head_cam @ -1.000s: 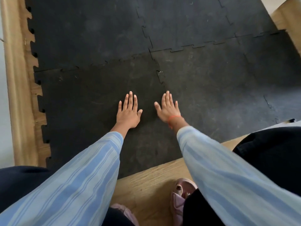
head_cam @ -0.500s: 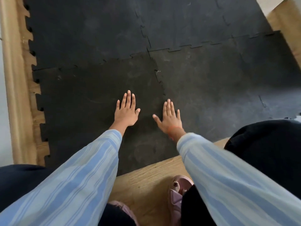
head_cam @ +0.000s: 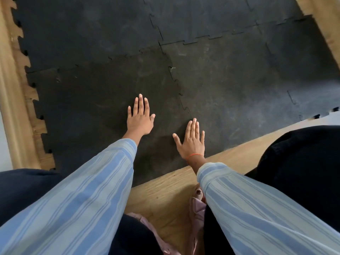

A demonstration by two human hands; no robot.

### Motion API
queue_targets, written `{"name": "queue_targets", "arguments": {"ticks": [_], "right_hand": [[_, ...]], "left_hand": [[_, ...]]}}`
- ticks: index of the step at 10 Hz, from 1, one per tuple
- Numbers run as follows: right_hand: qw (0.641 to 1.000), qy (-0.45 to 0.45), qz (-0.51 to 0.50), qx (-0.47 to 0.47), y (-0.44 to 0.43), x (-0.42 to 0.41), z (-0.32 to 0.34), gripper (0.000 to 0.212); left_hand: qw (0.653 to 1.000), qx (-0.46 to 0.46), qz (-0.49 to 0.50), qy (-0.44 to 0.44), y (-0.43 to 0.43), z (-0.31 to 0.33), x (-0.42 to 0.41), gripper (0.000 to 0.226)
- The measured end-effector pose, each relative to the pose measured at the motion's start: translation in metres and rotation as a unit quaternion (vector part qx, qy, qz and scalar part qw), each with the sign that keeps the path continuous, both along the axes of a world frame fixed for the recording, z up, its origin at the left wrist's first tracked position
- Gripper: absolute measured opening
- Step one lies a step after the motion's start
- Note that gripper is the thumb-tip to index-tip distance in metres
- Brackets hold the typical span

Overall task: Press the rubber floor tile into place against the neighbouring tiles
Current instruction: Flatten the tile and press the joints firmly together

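A black rubber floor tile (head_cam: 88, 107) with jigsaw edges lies at the near left, locked into the neighbouring tile on its right (head_cam: 239, 85) and the tile beyond it (head_cam: 82, 30). My left hand (head_cam: 139, 118) lies flat on it, palm down, fingers spread. My right hand (head_cam: 192, 142) lies flat too, over the near end of the toothed seam (head_cam: 178, 91) between the two near tiles. Neither hand holds anything.
Wood-look floor (head_cam: 171, 197) shows in front of the tiles and as a strip along the left edge (head_cam: 16, 100). My knees in dark trousers (head_cam: 301, 172) and a pink shoe (head_cam: 197, 207) are close to the tile's near edge. More black tiles cover the far right (head_cam: 211, 17).
My right hand has slid towards me along the seam, from beside my left hand to near the tile's front edge. My left hand has stayed flat in the same place.
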State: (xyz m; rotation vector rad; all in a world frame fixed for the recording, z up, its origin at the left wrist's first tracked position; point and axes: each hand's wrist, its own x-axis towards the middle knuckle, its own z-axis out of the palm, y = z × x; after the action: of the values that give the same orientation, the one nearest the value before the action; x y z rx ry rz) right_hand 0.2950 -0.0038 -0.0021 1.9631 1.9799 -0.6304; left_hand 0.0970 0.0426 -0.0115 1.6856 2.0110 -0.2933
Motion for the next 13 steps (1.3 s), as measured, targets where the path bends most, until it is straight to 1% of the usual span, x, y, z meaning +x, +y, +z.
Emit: {"name": "queue_targets", "arguments": {"ticks": [1,2,3,4,5,6,7,8,9,10,11,13], "right_hand": [[0.999,-0.011,-0.025,0.024,-0.047,-0.001,0.000,0.079],[0.999,-0.005,-0.044,0.008,-0.057,-0.001,-0.003,0.081],[0.999,0.023,-0.036,-0.024,-0.050,0.003,-0.006,0.087],[0.999,0.032,-0.029,-0.029,-0.052,0.005,-0.005,0.090],[0.998,0.035,-0.039,-0.022,-0.052,0.005,-0.004,0.090],[0.999,0.035,-0.040,-0.009,-0.050,-0.003,-0.003,0.082],[0.998,0.061,-0.003,0.005,-0.007,-0.017,-0.006,0.076],[0.998,0.040,0.041,-0.011,0.031,-0.019,-0.007,0.076],[0.999,0.017,0.044,-0.022,0.030,-0.021,-0.010,0.081],[0.998,0.053,0.024,-0.027,0.063,-0.038,-0.007,0.079],[0.996,0.056,0.059,-0.028,0.114,-0.054,-0.005,0.076],[0.993,0.018,0.113,-0.040,0.129,-0.048,-0.007,0.084]], "left_hand": [[1.000,0.007,0.005,0.001,-0.003,0.001,0.001,0.067],[1.000,0.010,0.007,-0.004,-0.004,0.000,0.003,0.067],[1.000,0.017,0.008,0.002,-0.004,-0.002,0.003,0.067],[1.000,0.009,0.005,-0.008,-0.003,0.000,0.002,0.067],[1.000,0.006,0.002,-0.013,-0.002,0.001,0.000,0.067],[1.000,0.006,-0.008,-0.007,-0.006,0.002,-0.002,0.067],[1.000,0.009,-0.007,-0.011,-0.007,0.002,-0.005,0.067],[1.000,0.019,-0.007,-0.014,-0.011,0.000,-0.008,0.066],[0.999,0.019,0.028,-0.009,-0.013,-0.001,-0.020,0.068],[0.999,0.007,0.045,-0.014,-0.011,-0.001,-0.026,0.069],[0.998,0.009,0.052,-0.018,-0.009,-0.003,-0.027,0.069],[0.998,0.009,0.055,-0.020,-0.008,-0.004,-0.028,0.069]]}}
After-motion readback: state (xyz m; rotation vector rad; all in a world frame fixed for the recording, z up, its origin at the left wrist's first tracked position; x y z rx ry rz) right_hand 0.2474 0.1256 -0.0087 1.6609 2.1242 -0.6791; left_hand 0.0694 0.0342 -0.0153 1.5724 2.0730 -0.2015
